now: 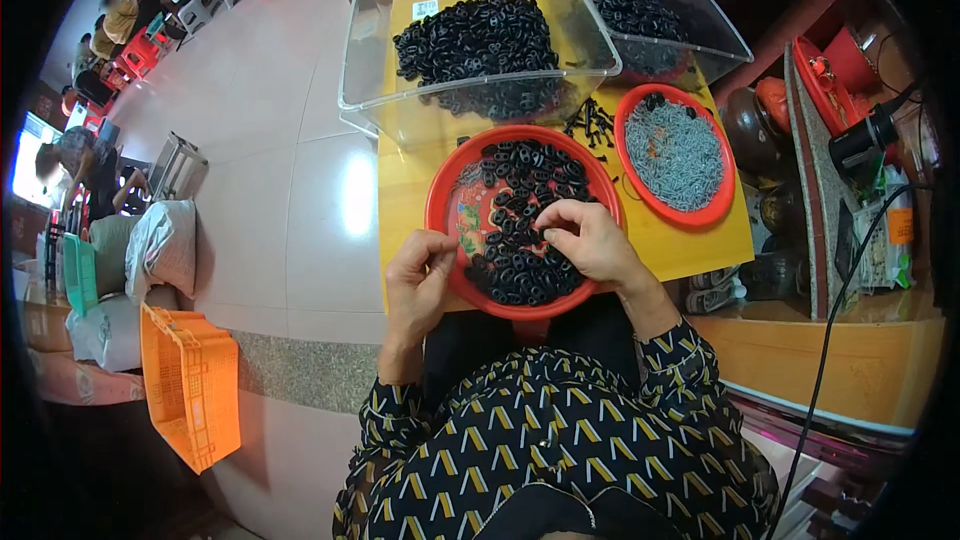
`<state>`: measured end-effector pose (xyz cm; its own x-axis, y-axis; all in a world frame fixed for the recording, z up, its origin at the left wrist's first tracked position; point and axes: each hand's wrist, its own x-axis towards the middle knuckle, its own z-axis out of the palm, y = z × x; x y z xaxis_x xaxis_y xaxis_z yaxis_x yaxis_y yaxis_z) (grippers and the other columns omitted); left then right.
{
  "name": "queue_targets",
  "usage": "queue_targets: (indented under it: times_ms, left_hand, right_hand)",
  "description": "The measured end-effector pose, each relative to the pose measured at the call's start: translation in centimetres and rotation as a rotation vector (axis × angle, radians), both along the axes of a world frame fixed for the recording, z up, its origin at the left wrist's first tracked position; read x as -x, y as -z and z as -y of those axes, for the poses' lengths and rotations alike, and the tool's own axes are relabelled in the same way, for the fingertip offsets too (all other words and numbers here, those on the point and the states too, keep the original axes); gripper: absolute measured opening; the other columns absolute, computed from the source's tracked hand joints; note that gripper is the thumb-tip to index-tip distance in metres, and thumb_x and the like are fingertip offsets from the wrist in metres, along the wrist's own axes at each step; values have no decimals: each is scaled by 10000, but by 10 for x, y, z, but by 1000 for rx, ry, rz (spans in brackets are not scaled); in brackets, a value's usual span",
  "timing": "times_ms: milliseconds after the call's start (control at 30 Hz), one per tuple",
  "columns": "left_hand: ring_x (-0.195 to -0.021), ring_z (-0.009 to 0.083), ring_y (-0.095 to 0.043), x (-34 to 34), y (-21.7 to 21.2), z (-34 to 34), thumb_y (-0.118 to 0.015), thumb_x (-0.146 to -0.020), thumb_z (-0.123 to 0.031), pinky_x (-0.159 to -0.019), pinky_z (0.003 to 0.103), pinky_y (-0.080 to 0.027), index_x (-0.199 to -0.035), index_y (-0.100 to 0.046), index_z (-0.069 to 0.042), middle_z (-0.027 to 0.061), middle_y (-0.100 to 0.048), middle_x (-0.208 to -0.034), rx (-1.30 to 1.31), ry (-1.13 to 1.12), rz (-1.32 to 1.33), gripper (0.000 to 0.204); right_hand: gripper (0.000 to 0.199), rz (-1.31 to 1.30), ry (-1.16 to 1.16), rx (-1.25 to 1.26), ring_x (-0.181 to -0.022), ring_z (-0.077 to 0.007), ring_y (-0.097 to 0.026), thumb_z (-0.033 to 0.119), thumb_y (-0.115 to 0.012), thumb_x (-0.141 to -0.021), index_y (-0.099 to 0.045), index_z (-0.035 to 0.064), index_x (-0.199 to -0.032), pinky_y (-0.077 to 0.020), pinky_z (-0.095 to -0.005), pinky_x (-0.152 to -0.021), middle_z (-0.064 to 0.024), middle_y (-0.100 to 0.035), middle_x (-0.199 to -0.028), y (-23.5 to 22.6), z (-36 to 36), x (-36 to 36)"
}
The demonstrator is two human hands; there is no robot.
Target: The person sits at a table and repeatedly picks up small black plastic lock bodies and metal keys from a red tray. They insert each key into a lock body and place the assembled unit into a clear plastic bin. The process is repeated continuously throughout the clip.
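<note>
A red round tray [437,202] with a printed bottom lies at the near edge of the yellow table, right in front of me. Small black oval plastic pieces with holes [522,278] cover much of it, and a few thin metal screws [468,176] lie at its upper left. Over the pieces, my right hand [600,245] pinches thumb and forefinger together on a small black plastic piece. My left hand [418,278] is at the tray's left rim, fingers curled and thumb pressed to the forefinger; what it holds, if anything, is too small to make out.
Right of the tray, a red tray [722,202] holds many silvery screws. Black screws [592,123] lie loose between the trays. Two clear bins [375,90] of black pieces stand behind. An orange crate [190,385] sits on the floor at left; people sit far left. A black cable [822,370] hangs at right.
</note>
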<state>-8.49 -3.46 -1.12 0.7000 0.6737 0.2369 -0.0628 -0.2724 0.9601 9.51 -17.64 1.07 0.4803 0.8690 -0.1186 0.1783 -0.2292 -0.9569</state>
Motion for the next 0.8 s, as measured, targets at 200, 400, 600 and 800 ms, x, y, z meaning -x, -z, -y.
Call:
queue_targets:
  times_ms: [200, 400, 600, 800]
  left_hand:
    - [-738, 92, -498, -3, -11, 23, -548, -785, 36, -654, 206, -406, -799, -564, 30, 35, -529, -788, 282, 141, 102, 22]
    - [-792, 113, -506, -12, -10, 38, -556, -803, -6, -708, 233, -411, -826, -568, 33, 52, -546, -849, 355, 337, 44, 47]
    - [-809, 112, -501, -18, -10, 37, -566, -819, -41, -731, 232, -403, -831, -571, 29, 45, -547, -858, 547, 426, 49, 72]
    - [-747, 114, -510, -18, 2, 30, -584, -813, -59, -662, 228, -421, -842, -582, 20, 65, -562, -861, 586, 457, 130, 84]
  right_hand:
    - [89, -58, 75, -115, -646, -95, -539, 34, -567, -753, -546, -24, -817, -438, -244, -595, -53, -561, -729, -3, -1, 4]
    - [68, 86, 95, -137, -625, -113, -538, 43, -579, -748, -545, -4, -782, -436, -268, -563, -69, -552, -659, 2, 11, 40]
    - [64, 192, 31, -236, -677, -224, -583, -23, -556, -725, -545, -21, -788, -450, -296, -601, -123, -568, -732, -15, 10, 46]
    - [87, -92, -44, -90, -661, -128, -550, -13, -598, -736, -554, -4, -810, -444, -263, -597, -51, -565, -719, -13, 7, 36]
